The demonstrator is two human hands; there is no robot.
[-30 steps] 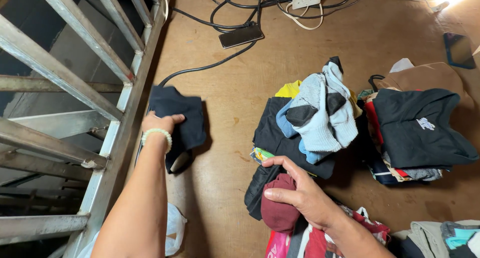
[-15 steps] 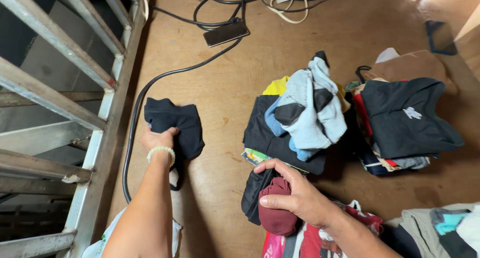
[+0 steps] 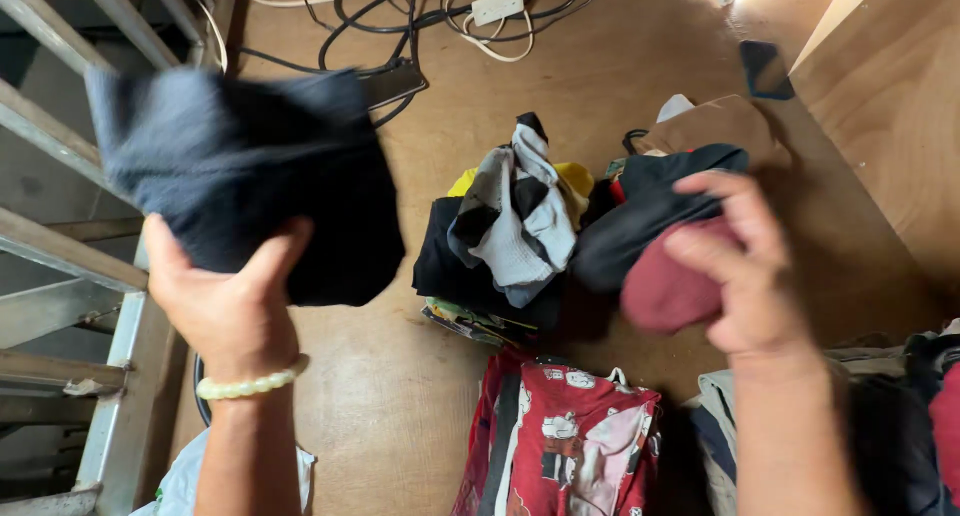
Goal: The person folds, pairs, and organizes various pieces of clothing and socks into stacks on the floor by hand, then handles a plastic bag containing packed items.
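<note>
1. My left hand (image 3: 225,306) is closed around a dark navy cloth (image 3: 245,181), thumb up its front; the soft, folded, blurred bundle fills the upper left of the frame.
2. My right hand (image 3: 745,276) at centre right curls its fingers over a rounded maroon cloth (image 3: 665,291), gripping it from above.
3. Between my hands there is open room; below it lies bare brown floor (image 3: 400,406), smooth and matte.
4. A metal frame (image 3: 60,256) of grey slanted bars edges the left side, just behind the navy cloth.
5. A pile of clothes (image 3: 510,226) sits at centre, topped by a limp grey-and-black piece with yellow showing beneath.
6. A red patterned fabric (image 3: 560,441) lies at lower centre, near my right forearm.
7. Tangled cables (image 3: 420,6) and a white power strip (image 3: 497,4) crowd the top edge.
8. A pale bead bracelet (image 3: 250,384) circles my left wrist.
</note>
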